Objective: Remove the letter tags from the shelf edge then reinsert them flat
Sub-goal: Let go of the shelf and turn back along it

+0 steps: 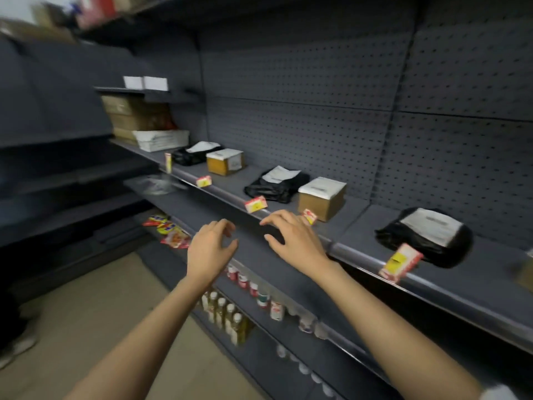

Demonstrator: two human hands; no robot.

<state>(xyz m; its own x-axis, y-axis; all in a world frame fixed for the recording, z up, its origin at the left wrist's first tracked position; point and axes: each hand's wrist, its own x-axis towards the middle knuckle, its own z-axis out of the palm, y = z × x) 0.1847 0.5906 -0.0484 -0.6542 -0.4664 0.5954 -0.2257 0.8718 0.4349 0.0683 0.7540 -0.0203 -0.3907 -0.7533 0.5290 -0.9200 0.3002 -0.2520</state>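
Observation:
Several red-and-yellow tags stick out crooked from the grey shelf edge (360,256): one tag (255,204) just left of my hands, one tag (309,217) partly behind my right hand, a big tilted tag (401,262) to the right, and two more tags (204,181) (168,162) further left. My right hand (294,241) hovers at the rail with fingers spread and nothing in it. My left hand (212,248) hangs a little lower and left, fingers curled loosely, holding nothing. The picture is motion-blurred.
On the shelf lie black bags with white labels (277,184) (427,236) and brown boxes (321,197) (225,161). Lower shelves carry bottles (227,313), small jars (261,295) and red snack packs (170,230). Cartons (135,116) are stacked at the far left. Pegboard backs the shelving.

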